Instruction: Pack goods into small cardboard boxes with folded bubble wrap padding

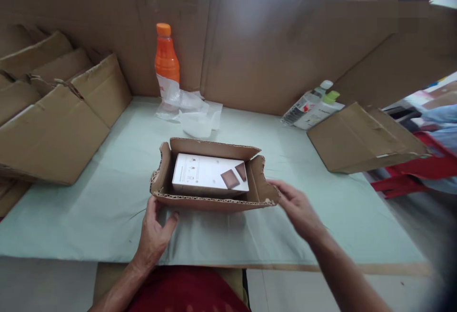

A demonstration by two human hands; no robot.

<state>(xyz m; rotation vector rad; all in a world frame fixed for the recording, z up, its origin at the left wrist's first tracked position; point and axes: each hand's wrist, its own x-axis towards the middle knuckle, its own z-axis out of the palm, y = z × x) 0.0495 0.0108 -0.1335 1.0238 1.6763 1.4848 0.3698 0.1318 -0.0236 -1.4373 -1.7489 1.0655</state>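
An open brown cardboard box (210, 204) with ragged top edges stands on the table in front of me. Inside it lies a white product box (203, 169) with small printed drawings and brown squares on its top. My left hand (155, 236) holds the box's front left corner, fingers against its side and partly hidden, thumb spread near the front wall. At the opposite end, my right hand (298, 209) has its fingers on the front right corner, some of them hidden behind the cardboard.
Stacked cardboard boxes (53, 131) fill the left side. Behind stand an orange bottle (166, 60) and crumpled clear plastic (196, 112) before a tall cardboard wall (257, 41). At right are a clear bottle (303, 105), a green-capped white pack (317, 112) and another cardboard box (360, 138).
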